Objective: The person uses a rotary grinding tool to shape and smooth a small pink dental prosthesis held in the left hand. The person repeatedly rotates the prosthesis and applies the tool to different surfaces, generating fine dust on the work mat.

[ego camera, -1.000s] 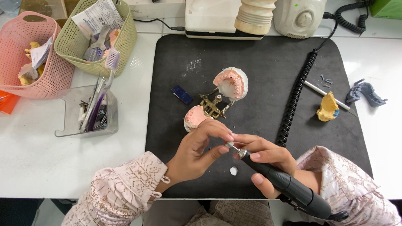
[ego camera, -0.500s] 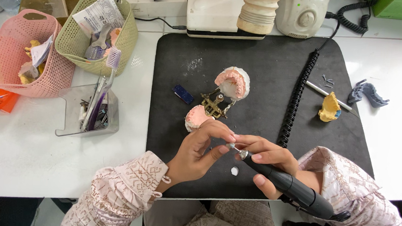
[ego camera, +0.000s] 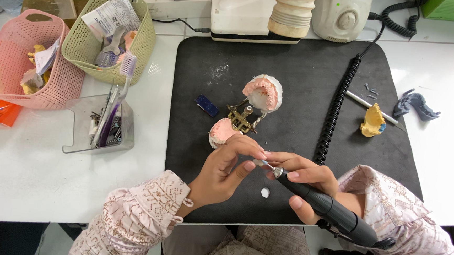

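My right hand (ego camera: 302,179) grips a black rotary handpiece (ego camera: 332,210), its tip pointing left toward my other hand. My left hand (ego camera: 227,167) pinches a tiny pale piece (ego camera: 259,162) between thumb and fingers, right against the handpiece's tip. Both hands hover over the near edge of a black mat (ego camera: 292,89). Just beyond my left hand lies an opened dental model on a brass hinge (ego camera: 244,118), with pink and white upper (ego camera: 263,92) and lower (ego camera: 221,132) casts. A small white fragment (ego camera: 265,192) lies on the mat under my hands.
A coiled black cord (ego camera: 335,110) crosses the mat. A small blue block (ego camera: 207,106) lies left of the model. Pink (ego camera: 29,60) and green (ego camera: 109,33) baskets and a clear tool holder (ego camera: 101,125) stand left. A yellow lump (ego camera: 373,121), a metal rod and grey scraps (ego camera: 415,105) lie right. Machines stand behind.
Both hands stay together at the mat's near edge; the handpiece tip remains against the small piece. No clear movement beyond slight shifts.
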